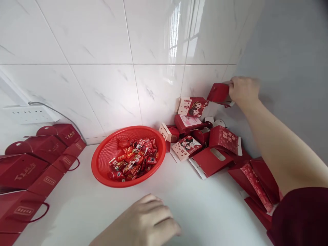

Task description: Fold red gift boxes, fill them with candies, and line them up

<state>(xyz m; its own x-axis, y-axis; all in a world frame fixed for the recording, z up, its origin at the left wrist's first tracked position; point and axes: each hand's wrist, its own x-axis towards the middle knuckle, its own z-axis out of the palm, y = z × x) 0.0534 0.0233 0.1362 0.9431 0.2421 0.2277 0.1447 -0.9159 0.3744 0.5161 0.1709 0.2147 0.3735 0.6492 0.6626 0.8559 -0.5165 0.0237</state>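
My right hand (pixel 243 89) is closed on a small red box (pixel 219 93) at the back right, above a pile of boxes. Just left of it, a pink and red box with printed cartoon figures (pixel 192 107) tops the pile against the wall. My left hand (pixel 151 220) hangs over the white table (pixel 205 205) near the front; its fingers are curled, and what they hold, if anything, is hidden. Beyond that hand sits a red plastic basket (pixel 98 169) with many wrapped candies (pixel 133 160) in it.
Red gift boxes with cord handles (pixel 48 150) line the left side. More red boxes (pixel 256 181) lie at the right. A power strip (pixel 30 114) with a cable is by the tiled wall (pixel 102 92); a grey wall (pixel 289 68) bounds the right.
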